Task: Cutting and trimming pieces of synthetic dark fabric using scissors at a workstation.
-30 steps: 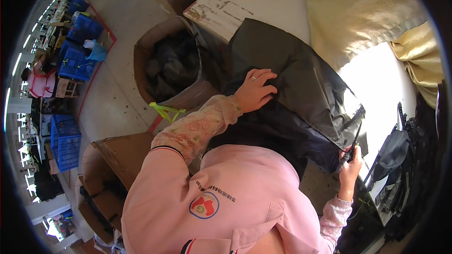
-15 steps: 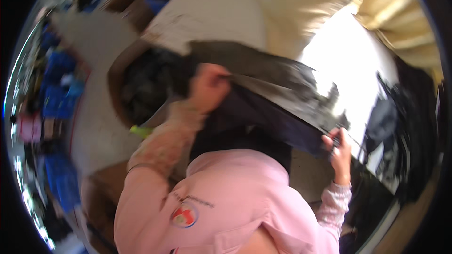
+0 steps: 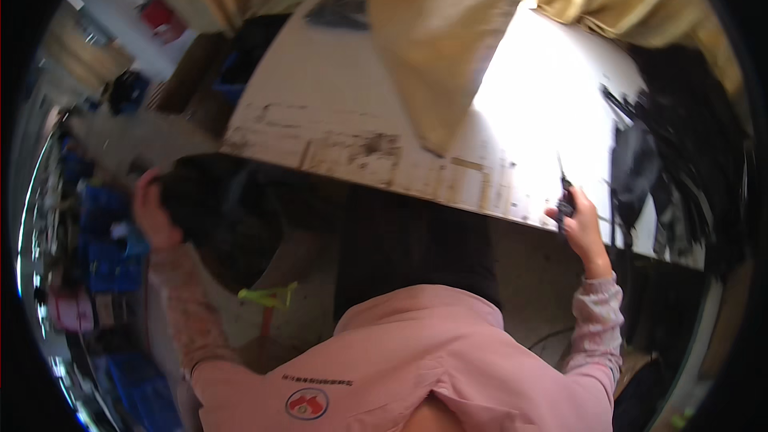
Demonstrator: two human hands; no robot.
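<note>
My right hand [image 3: 582, 222] is closed around a black-handled tool [image 3: 565, 206] with a thin pointed tip, just above the near right part of the white table [image 3: 320, 88]. The tool's exact kind is unclear. Out at the left, my left hand [image 3: 156, 212] is raised at the edge of a heap of dark cloth [image 3: 228, 208]. Motion smears its fingers, and whether they grip the cloth cannot be made out. The heap lies below the table's near left corner.
Gold-coloured cloth [image 3: 448, 32] hangs over the table's far side. Black strips and pieces [image 3: 640, 160] lie at its right end. A bright green item [image 3: 268, 296] is low at the left. Blue crates [image 3: 112, 260] line the far left, and a brown box [image 3: 188, 72] stands behind.
My left hand has swung left, away from the middle, to the dark cloth heap. The long dark cloth stretched between both hands has left the right hand, which still holds the tool.
</note>
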